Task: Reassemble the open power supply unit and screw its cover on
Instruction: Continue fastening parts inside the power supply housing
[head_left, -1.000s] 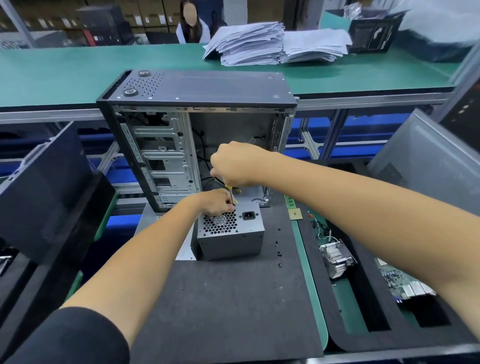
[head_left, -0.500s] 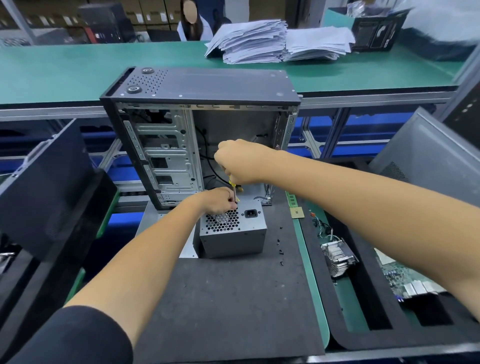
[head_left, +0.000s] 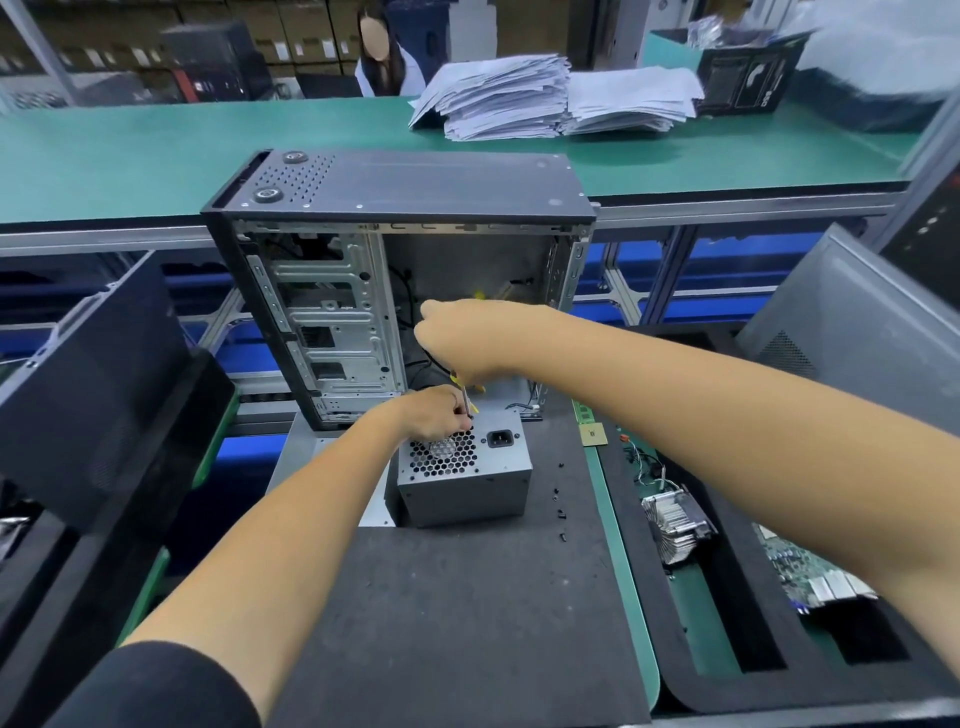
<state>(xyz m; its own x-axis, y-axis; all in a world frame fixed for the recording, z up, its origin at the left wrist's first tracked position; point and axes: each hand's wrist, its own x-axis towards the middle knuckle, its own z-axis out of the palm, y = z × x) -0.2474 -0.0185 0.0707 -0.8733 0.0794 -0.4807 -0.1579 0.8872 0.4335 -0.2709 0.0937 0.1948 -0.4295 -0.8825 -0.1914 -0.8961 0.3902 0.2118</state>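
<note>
A grey power supply unit (head_left: 467, 483) stands on the dark foam mat (head_left: 467, 613), its honeycomb fan grille and black power socket facing up. My left hand (head_left: 434, 413) rests on the unit's far top edge, its fingers pinched around the screwdriver's shaft at the grille. My right hand (head_left: 460, 340) is closed on the yellow-handled screwdriver (head_left: 466, 393), which stands nearly upright with its tip at the unit's top. The tip and any screw are hidden by my fingers.
An open black computer case (head_left: 395, 280) stands upright just behind the unit. Several small black screws (head_left: 560, 499) lie on the mat to its right. A heatsink (head_left: 675, 519) and a circuit board (head_left: 810, 571) sit in the foam tray on the right. Paper stacks (head_left: 550, 98) lie on the green bench.
My right hand has risen slightly above the unit with the screwdriver. My left hand has stayed on the unit's top edge. The view has shifted a little.
</note>
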